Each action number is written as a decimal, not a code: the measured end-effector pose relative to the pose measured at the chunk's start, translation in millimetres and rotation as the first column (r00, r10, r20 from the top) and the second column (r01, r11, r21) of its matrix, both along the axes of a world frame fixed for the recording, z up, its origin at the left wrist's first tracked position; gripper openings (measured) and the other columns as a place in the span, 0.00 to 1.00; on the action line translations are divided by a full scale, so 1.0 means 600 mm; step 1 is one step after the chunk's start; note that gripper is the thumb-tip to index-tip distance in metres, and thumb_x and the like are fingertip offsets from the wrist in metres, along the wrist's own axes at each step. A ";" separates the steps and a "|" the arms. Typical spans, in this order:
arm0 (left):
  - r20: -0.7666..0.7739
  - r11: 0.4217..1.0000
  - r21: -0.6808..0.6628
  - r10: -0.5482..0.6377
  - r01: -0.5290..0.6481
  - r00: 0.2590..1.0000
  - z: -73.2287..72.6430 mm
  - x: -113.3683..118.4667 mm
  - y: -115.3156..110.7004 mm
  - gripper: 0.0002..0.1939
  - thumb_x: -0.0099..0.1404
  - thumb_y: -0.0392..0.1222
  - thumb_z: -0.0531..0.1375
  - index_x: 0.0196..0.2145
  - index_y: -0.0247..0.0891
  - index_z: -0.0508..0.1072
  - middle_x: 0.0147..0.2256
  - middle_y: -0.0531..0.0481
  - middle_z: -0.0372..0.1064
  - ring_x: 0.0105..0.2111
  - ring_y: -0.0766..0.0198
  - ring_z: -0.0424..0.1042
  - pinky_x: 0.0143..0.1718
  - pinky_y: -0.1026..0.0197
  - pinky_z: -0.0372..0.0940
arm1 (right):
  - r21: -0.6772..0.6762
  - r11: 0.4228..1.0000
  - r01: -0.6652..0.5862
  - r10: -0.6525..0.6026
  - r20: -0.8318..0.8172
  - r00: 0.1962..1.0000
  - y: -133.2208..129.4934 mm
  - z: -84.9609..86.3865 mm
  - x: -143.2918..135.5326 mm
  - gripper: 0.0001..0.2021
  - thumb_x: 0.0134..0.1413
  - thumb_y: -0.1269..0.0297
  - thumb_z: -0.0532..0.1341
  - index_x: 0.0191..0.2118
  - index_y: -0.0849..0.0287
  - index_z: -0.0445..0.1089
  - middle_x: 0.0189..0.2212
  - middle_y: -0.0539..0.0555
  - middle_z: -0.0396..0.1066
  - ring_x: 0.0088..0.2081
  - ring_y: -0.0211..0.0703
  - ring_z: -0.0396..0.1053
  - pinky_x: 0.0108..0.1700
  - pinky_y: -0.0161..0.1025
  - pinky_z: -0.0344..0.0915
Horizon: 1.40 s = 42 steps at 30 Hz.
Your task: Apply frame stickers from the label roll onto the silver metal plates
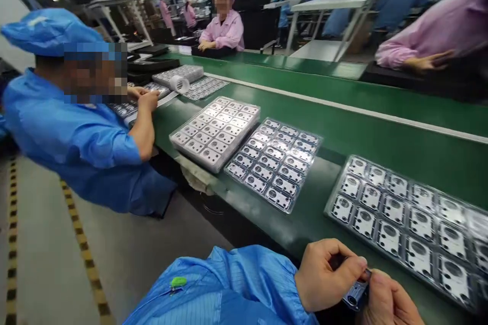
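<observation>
Near the bottom right, my left hand [330, 274] is closed on a small dark-edged part [355, 295], thumb and fingers pinched at its upper side. My right hand [389, 299] pinches the same part from the right, and the two hands almost touch. The part is partly hidden by my fingers. Just beyond my hands lies a clear tray [393, 208] with rows of similar silver plates, each with a round dark mark. Left of it, a thin tray [273, 161] of such plates lies flat beside a thicker stack of trays [215, 132].
A green work surface [328, 127] carries a white strip [343, 106] along its length. At the left a person in blue [72, 122] works near a white tape roll [179, 84]. People in pink sit across [224, 25] and at the upper right [438, 30].
</observation>
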<state>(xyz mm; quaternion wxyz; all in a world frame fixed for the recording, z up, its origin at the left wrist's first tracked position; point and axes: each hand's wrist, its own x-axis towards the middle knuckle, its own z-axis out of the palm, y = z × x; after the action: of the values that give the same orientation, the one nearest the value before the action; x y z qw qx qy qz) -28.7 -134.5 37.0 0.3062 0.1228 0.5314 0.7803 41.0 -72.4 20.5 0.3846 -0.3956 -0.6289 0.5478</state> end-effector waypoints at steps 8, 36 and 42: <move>-0.245 0.991 -0.126 -0.084 0.054 0.966 0.010 -0.028 -0.016 0.15 0.61 0.47 0.60 0.34 0.30 0.77 0.30 0.44 0.73 0.29 0.65 0.69 0.31 0.64 0.63 | 0.207 0.978 -0.039 0.043 -0.015 0.999 0.004 0.003 -0.009 0.24 0.54 0.40 0.63 0.25 0.59 0.69 0.24 0.52 0.69 0.25 0.39 0.64 0.30 0.35 0.63; -0.014 0.931 -0.208 -0.311 0.301 0.950 0.012 -0.011 0.079 0.35 0.54 0.68 0.62 0.39 0.27 0.77 0.27 0.49 0.67 0.21 0.73 0.61 0.23 0.68 0.61 | -0.024 1.000 0.004 -0.005 -0.019 1.000 0.132 -0.010 0.038 0.24 0.57 0.41 0.59 0.32 0.62 0.74 0.27 0.54 0.72 0.29 0.43 0.67 0.31 0.36 0.64; -0.037 0.911 -0.232 -0.360 0.342 0.932 0.009 -0.015 0.106 0.26 0.58 0.61 0.62 0.36 0.31 0.77 0.28 0.49 0.70 0.22 0.72 0.61 0.22 0.68 0.60 | -0.075 0.996 -0.052 0.045 -0.093 0.995 0.151 -0.009 0.039 0.24 0.63 0.44 0.54 0.32 0.61 0.75 0.26 0.54 0.71 0.25 0.41 0.64 0.27 0.36 0.62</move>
<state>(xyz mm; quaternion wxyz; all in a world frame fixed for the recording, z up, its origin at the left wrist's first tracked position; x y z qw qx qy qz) -37.6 -70.8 42.5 0.4321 0.2119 0.5959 0.6429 64.5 18.2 15.4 0.3840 -0.3694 -0.5985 0.5983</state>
